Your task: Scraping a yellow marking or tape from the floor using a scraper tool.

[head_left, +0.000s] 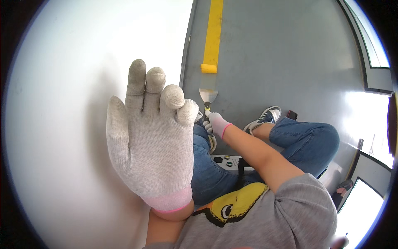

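My left hand (151,141), in a whitish knit glove with a pink cuff, is raised close to the view beside the white wall. Its palm faces me, with the fingers apart and loosely bent, and nothing lies in it. Farther off, my right hand (216,124), gloved the same way, is closed round the black and yellow handle of a scraper (208,95). The scraper's wide metal blade points away from me, along the floor. Beyond it, a yellow floor tape strip (213,33) ends in a rolled-up near end (208,68), a short gap from the blade.
A white wall (74,124) fills the left side, meeting the grey floor (282,54). My bent legs in jeans (306,141) and a sneaker (265,117) surround the right hand. A white item with dark round parts (224,161) lies between my legs. A small dark red-edged object (292,115) sits beyond the knee.
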A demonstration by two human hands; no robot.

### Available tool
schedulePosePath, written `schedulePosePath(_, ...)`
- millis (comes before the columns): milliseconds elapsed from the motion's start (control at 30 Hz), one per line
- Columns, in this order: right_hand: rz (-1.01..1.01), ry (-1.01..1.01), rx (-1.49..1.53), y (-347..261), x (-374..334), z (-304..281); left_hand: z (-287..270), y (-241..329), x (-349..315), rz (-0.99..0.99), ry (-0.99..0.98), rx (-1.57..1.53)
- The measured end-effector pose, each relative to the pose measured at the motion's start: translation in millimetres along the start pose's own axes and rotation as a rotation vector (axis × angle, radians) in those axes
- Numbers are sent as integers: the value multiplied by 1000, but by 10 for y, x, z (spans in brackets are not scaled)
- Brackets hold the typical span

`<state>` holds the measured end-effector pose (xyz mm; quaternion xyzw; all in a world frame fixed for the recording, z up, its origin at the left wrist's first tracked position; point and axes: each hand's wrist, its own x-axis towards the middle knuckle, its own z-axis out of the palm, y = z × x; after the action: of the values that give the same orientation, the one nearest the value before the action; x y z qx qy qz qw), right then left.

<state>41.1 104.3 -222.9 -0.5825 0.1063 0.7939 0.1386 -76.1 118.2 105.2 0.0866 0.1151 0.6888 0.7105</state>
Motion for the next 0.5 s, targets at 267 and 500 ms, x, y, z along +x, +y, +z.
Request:
schedulePosePath(267, -44, -60, 4, -752, 152, 243, -81, -14, 47, 5, -32, 16)
schedulePosePath(500, -100, -2, -24, -324, 161, 128, -7, 0, 27, 8, 4, 33)
